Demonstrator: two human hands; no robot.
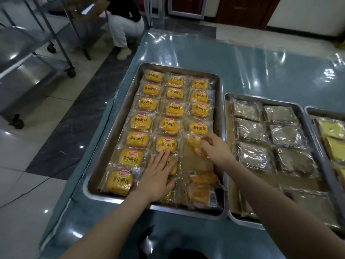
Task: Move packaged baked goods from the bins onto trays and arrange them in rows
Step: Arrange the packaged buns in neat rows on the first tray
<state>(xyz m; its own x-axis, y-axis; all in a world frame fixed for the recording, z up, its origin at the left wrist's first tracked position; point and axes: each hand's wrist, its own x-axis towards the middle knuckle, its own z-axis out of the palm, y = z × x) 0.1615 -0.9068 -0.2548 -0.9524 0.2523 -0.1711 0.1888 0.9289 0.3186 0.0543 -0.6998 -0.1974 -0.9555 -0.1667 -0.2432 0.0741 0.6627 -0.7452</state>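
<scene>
A steel tray [119,116] on the table holds three columns of yellow-labelled small bread packs [169,110]. My left hand [158,174] lies flat, fingers spread, on packs in the middle column near the tray's front. My right hand [214,146] pinches one tilted bread pack [195,144] in the right column, just below the last labelled pack there. Bare brown liner [196,161] shows under it. Two packs [202,187] lie label-down at the front right corner.
A second tray [226,101] to the right holds clear-wrapped brownish squares [250,129]. A third tray [309,111] with yellow cakes sits at the far right. The table has a shiny blue-green cover [261,68]. On the left are wheeled steel racks [37,58] and a crouching person [125,27].
</scene>
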